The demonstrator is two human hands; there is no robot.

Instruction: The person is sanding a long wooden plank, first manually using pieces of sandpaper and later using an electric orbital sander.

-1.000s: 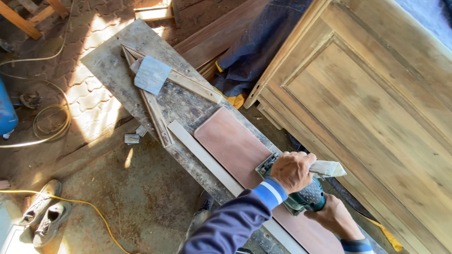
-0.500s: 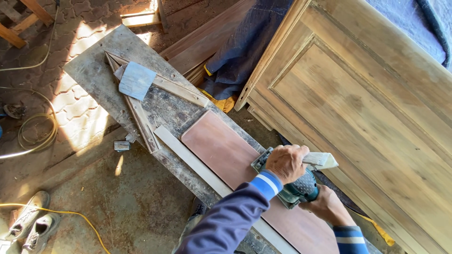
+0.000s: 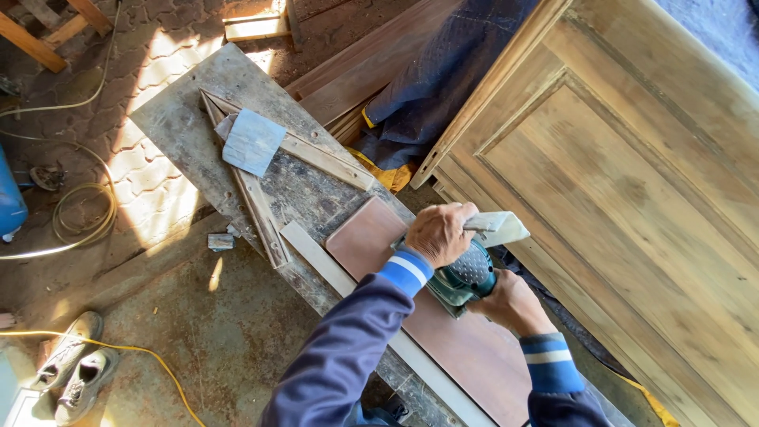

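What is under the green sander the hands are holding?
The sander sits on a reddish-brown board lying on the workbench. The patch directly beneath its base is covered.

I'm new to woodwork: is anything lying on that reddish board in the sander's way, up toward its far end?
Nothing visible does. The green sander, gripped by the left hand and right hand, sits on the reddish board, whose far end is bare. The pale strip lies alongside it, and the grey sheet lies beyond.

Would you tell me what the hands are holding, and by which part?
Both grip a green sander: left hand on its front top, right hand on its rear handle.
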